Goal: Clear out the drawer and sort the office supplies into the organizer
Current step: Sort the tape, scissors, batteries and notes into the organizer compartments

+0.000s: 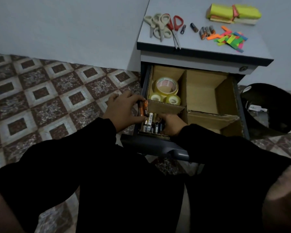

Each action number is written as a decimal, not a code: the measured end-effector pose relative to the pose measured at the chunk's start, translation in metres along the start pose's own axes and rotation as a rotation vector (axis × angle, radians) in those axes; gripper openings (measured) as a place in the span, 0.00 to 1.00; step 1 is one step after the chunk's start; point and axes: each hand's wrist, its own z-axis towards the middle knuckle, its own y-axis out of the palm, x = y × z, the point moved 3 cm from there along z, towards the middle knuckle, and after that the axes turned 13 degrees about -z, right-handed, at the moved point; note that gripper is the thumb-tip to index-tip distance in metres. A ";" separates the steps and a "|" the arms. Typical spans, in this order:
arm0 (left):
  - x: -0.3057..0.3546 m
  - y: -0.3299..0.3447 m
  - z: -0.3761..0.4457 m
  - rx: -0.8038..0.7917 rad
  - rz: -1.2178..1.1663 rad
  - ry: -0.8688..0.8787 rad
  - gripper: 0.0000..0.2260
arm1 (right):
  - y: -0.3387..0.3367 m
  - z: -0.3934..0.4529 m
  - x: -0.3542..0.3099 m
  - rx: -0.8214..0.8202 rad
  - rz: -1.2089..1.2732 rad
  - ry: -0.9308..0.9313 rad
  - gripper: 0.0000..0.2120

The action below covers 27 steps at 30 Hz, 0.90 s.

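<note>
1. Landmark: the open drawer (240,105) of the small cabinet (191,54). All positions below refer to this drawer.
2. A cardboard organizer (183,91) sits inside the drawer and divides it into compartments.
3. Far-left compartment: three rolls of clear tape (166,86), one large roll behind two small rolls.
4. Near-left compartment: a group of batteries (150,121), some standing and some leaning.
5. The right-side compartments show bare cardboard.
6. Left hand (124,108): positioned at the left wall of the drawer, above the near-left compartment. Its fingers are curled round a few orange-and-black batteries (143,107), which it holds upright.
7. Right hand (170,123): lowered into the near-left compartment, against the batteries. Its fingers point down into the compartment and are hidden, so whether they grip anything cannot be told.
8. Both arms wear black sleeves (225,148); the right sleeve crosses the drawer front.
9. Cabinet top, behind the drawer:
   - several pairs of scissors (160,25), grey-handled and red-handled, at the left end;
   - loose batteries on the top (207,31), to the right of the scissors;
   - a scatter of coloured sticky flags (230,39), further right;
   - blocks of yellow-green sticky notes (233,13), at the far right corner.
10. A black bin (272,105) stands just right of the drawer, on the patterned tile floor (49,98).
</note>
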 end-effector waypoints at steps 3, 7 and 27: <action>-0.005 0.003 -0.001 -0.017 -0.041 -0.024 0.24 | 0.004 0.004 0.002 -0.040 -0.003 0.012 0.21; -0.015 0.005 -0.003 -0.041 -0.054 -0.051 0.24 | 0.008 0.008 0.004 -0.063 0.011 0.026 0.26; -0.027 0.006 -0.001 -0.049 -0.181 -0.058 0.26 | 0.010 0.006 0.014 -0.104 0.287 0.103 0.18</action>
